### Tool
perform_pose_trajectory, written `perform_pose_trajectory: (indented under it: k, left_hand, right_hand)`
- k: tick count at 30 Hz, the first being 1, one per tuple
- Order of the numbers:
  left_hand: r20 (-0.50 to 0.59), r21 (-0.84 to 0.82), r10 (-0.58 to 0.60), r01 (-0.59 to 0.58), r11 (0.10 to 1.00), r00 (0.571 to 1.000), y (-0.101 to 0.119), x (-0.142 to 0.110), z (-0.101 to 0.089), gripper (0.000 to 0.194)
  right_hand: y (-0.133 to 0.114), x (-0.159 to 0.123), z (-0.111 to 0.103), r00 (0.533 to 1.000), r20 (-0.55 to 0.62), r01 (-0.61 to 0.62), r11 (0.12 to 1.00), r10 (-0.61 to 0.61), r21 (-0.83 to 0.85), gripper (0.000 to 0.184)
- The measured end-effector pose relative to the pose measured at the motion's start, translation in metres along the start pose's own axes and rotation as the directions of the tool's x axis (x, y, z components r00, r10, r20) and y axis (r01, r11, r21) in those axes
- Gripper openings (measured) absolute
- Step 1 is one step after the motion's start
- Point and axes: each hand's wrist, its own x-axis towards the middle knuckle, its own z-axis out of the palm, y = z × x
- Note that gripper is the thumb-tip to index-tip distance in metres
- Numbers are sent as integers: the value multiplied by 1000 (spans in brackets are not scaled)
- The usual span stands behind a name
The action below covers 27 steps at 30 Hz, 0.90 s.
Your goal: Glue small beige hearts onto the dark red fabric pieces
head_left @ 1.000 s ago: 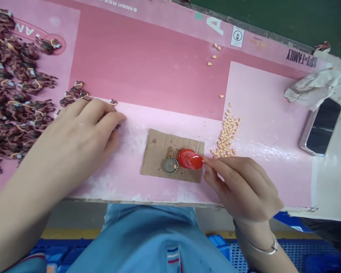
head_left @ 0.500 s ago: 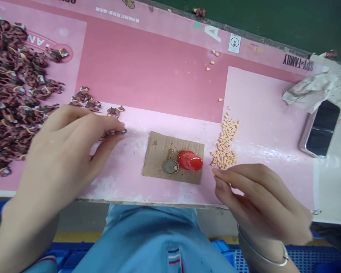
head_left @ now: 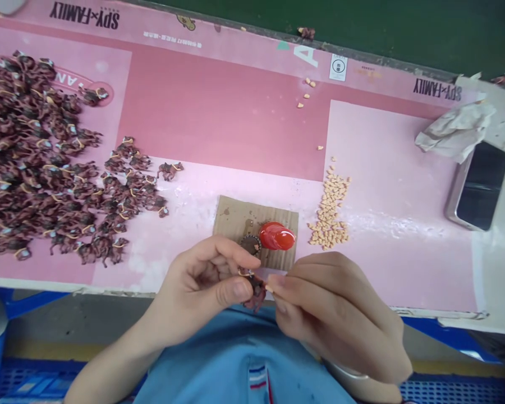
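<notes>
Just off the cardboard square's (head_left: 231,216) near edge, the left hand (head_left: 202,286) has lifted and pinches a brown horse figurine (head_left: 256,293), while the right hand (head_left: 336,314) closes finger and thumb on a peach granule (head_left: 269,288) beside it.

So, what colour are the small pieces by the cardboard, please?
The pieces are pale orange in the head view.

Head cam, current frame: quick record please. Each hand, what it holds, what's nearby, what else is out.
left hand: holds a small brown figure with a yellow band
right hand: pinches a peach granule at the figure
nearby: cardboard piece bearing a red plastic object and a serrated metal cap
rest: heap of brown figures, pile of peach granules, phone, crumpled paper, pink board
</notes>
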Motion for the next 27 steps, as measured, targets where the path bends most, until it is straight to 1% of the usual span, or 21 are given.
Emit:
perform_pose_trajectory:
  k: [3,7,10,13,14,16,17,19,20,21,22,23,24,25,26,27]
  left_hand:
    - [13,-15,-15,15,1000,1000,-3,-3,-2,9]
    - [-13,-19,11,-11,1000,1000,-5,-3,0,10]
    - [-103,30,11,-8,1000,995,-4,-2,5,13]
    - [-207,138,19,10,990,978,-2,0,12,20]
    - [-229,181,44,-2,984,973,-1,1,14,22]
    - [-257,271,141,-69,960,956,1,3,17,23]
    - [-260,322,196,-107,941,946,2,5,18,23]
    - [-232,429,278,-158,890,932,6,6,19,19]
    - [-199,485,302,-174,857,932,9,7,18,16]
    - [-153,547,317,-187,816,936,13,8,17,12]
    - [-93,619,324,-201,759,941,20,10,16,10]
    - [-21,699,341,-230,677,940,29,14,14,8]
    - [53,787,351,-255,562,935,39,20,11,5]
    - [125,868,362,-279,411,924,52,29,7,3]
    - [186,929,371,-286,236,910,66,42,2,9]
    - [225,962,378,-267,61,898,80,59,-4,18]
  right_hand:
    - [1,-5,2,1000,9,-16,1000,16,2,7]
    - [-4,-12,0,995,78,-62,997,65,-41,19]
    - [-10,-15,-3,985,131,-95,989,110,-112,27]
    - [-12,-16,-5,980,159,-97,987,117,-129,30]
    - [-10,-17,-5,981,162,-87,990,105,-109,30]
    - [-5,-17,-5,982,172,-75,996,80,-41,33]
    - [-2,-18,-5,981,173,-87,996,86,-3,36]
    - [6,-21,-6,978,141,-164,983,152,78,45]
    - [10,-23,-7,973,95,-222,969,212,106,49]
    - [16,-27,-9,962,21,-272,955,272,121,51]
    - [21,-31,-13,943,-78,-313,942,324,121,52]
    - [28,-36,-17,916,-187,-340,935,354,104,51]
    - [35,-41,-23,889,-281,-359,931,361,63,50]
    - [43,-47,-30,868,-348,-376,927,355,7,48]
    - [51,-53,-39,858,-379,-397,916,346,-63,46]
    - [58,-59,-47,862,-372,-421,895,344,-148,43]
